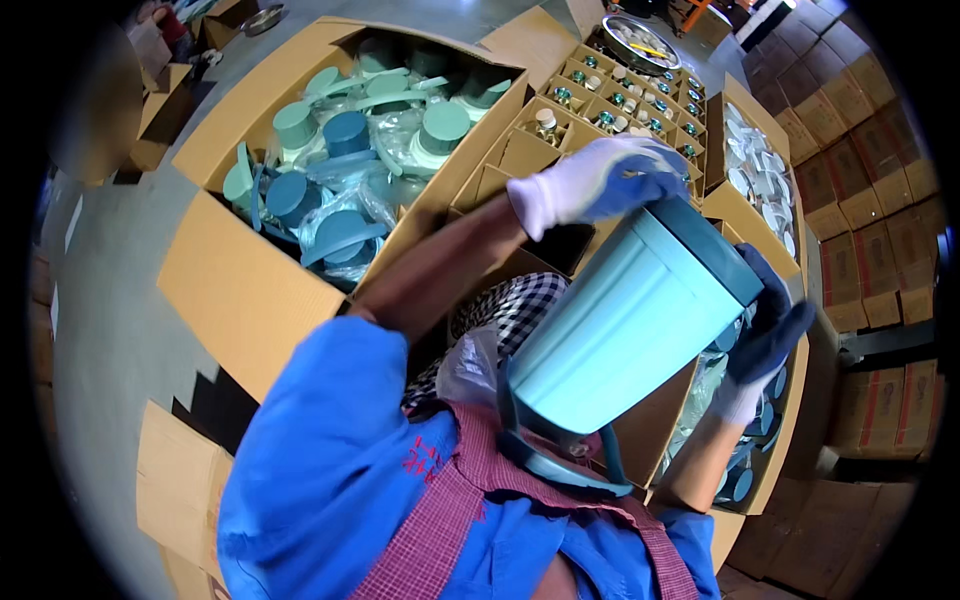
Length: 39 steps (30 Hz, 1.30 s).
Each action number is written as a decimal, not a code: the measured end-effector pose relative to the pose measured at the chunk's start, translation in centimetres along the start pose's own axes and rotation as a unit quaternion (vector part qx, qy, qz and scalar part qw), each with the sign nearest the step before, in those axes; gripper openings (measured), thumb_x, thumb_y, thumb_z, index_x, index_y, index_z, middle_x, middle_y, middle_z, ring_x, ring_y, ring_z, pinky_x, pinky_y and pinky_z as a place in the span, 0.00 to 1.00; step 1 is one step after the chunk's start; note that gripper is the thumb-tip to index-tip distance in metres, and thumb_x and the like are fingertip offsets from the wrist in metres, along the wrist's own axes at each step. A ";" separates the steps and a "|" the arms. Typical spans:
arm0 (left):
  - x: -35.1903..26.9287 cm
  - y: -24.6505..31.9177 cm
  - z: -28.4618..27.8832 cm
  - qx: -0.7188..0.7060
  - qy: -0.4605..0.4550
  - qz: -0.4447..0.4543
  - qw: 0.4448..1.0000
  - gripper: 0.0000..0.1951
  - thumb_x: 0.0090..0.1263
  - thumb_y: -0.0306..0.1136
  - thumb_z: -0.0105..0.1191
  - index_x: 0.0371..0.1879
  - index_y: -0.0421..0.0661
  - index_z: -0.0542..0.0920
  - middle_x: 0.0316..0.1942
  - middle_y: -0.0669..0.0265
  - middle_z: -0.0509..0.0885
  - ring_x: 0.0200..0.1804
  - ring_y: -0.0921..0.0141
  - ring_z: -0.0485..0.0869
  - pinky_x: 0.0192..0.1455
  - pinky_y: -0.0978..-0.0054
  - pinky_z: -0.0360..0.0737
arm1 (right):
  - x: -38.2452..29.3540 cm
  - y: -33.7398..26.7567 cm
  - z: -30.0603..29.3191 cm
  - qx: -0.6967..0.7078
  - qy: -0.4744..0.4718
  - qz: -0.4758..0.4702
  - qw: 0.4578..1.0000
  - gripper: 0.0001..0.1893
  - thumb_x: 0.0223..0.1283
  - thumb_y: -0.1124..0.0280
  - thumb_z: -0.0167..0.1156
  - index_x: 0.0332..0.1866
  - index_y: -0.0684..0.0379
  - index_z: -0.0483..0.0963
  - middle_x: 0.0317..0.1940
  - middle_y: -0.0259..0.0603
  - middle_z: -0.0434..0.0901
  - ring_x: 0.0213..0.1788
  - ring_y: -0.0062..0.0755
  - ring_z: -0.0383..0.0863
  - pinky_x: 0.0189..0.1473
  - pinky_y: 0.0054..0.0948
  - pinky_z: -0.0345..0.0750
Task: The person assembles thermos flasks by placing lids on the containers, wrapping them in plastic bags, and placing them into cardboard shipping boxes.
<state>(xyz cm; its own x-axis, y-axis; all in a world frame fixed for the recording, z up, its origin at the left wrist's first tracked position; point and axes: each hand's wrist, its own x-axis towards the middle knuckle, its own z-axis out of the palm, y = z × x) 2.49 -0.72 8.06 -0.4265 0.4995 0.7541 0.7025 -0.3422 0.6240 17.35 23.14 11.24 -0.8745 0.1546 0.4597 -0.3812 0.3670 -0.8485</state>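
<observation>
A light-blue plastic vacuum jug point(622, 322) is tilted before my chest, its dark teal base point(705, 247) pointing up and away. Its dark teal carrying handle point(562, 469) hangs at the lower end, near my apron. My left hand point(622, 176), in a white glove with a blue coated palm, has its fingers at the upper edge of the base. On the other side, my right hand point(761, 322), gloved with a dark coated palm, supports the base rim with its fingers spread. Part of the right hand is hidden behind the jug.
An open carton point(259, 315) at left holds green and teal jugs in clear plastic. Ahead, a divided carton point(517, 154) contains shiny glass liners, with a metal bowl point(611, 26) behind. More open cartons point(787, 420) stand at right, beside stacked boxes point(847, 210).
</observation>
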 end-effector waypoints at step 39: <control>-3.6 18.6 16.3 0.162 0.040 0.240 0.956 0.10 0.47 0.41 0.56 0.20 0.48 0.79 0.35 0.67 0.75 0.40 0.66 0.74 0.41 0.68 0.73 | -5.8 -18.4 -5.0 -0.544 -0.436 -0.137 0.704 0.22 0.37 0.57 0.64 0.38 0.62 0.75 0.37 0.43 0.75 0.49 0.47 0.74 0.52 0.46 0.69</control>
<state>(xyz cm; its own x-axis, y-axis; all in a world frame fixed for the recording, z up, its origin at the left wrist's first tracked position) 26.37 4.09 13.57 -0.0441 0.2793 0.9592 0.9627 -0.2446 0.1155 30.89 20.13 25.50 -0.8454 -0.5061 -0.1707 -0.5307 0.8321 0.1613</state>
